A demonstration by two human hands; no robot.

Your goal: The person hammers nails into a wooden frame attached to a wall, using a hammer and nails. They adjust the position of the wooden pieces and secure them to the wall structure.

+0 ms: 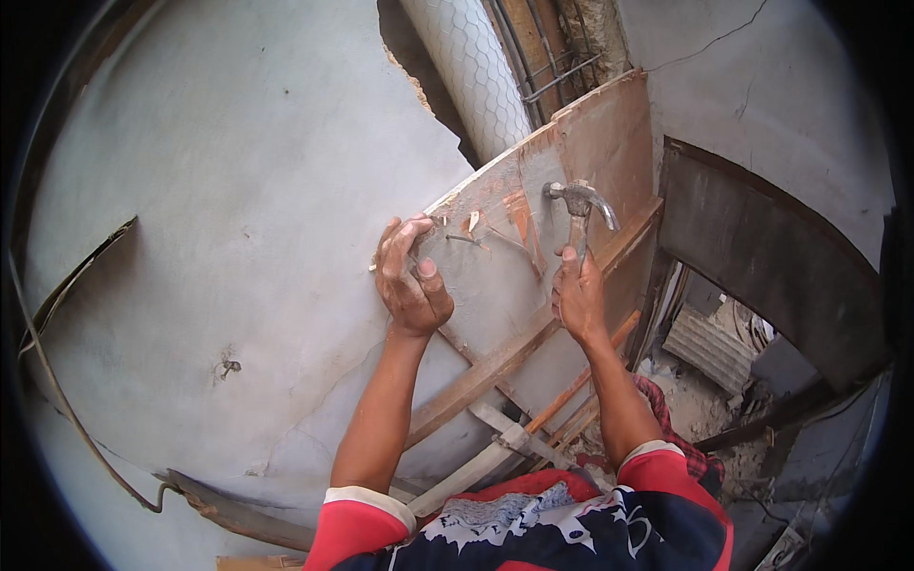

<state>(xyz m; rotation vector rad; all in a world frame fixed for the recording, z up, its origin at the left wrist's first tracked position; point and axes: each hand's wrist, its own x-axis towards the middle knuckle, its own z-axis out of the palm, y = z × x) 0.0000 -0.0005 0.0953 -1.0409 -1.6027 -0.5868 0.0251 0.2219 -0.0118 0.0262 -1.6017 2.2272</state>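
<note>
My right hand (pixel 579 295) is wrapped round the handle of a claw hammer (pixel 577 202). The hammer's metal head is up, its curved claw to the right, over the face of a worn plywood board (pixel 605 133). At the board's left end my left hand (pixel 411 281) curls its fingers over the edge, thumb on the near side; part of that edge is hidden by the hand. Between the two hands a dark nail (pixel 465 239) sticks out of the board, with a splintered, torn patch (pixel 520 217) close by.
A wooden batten (pixel 509 357) crosses the board's lower part. Behind the top edge stand a wire-mesh-wrapped column (pixel 471 71) and steel rebar (pixel 547 57). A grey wall (pixel 228 190) fills the left. Rubble and a corrugated sheet (pixel 709 347) lie low on the right, beneath a dark panel (pixel 762 257).
</note>
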